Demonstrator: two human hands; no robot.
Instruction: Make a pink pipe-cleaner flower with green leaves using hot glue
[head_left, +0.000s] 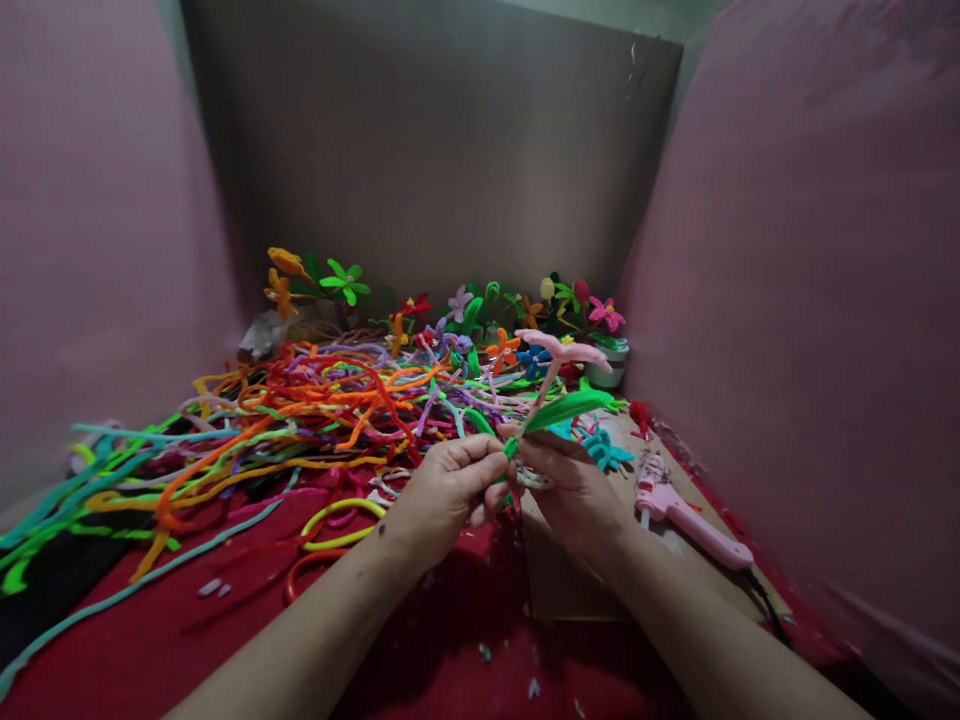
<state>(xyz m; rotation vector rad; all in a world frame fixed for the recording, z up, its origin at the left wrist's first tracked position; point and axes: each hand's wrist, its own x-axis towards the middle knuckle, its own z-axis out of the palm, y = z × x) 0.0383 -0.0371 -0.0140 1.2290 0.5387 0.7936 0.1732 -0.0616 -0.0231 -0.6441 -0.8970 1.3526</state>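
Here, both hands meet near the middle of the scene, over a red cloth.
Left hand: the left hand [450, 480] is curled, its fingertips pinched on the low end of the green stem.
Right hand: the right hand [574, 490] is closed round the same stem from the right side, fingers folded in, touching the left hand's fingertips.
Flower: the pipe-cleaner flower [564, 352] rises up and to the right from the two hands; its pink petals sit at the top, tilted, and a green leaf [568, 407] sticks out to the right just above the fingers.
Pile: a loose heap of pipe cleaners [300, 410] in orange, red, purple, yellow and teal lies left and far of the hands.
Finished flowers: a row of small made flowers [465, 310] stands at the far side against a brown board [435, 150].
Glue gun: a pink glue gun [686, 515] lies on cardboard just right of the right hand, not touched.
Cloth: the red cloth [187, 620] carries small scraps near the forearms.
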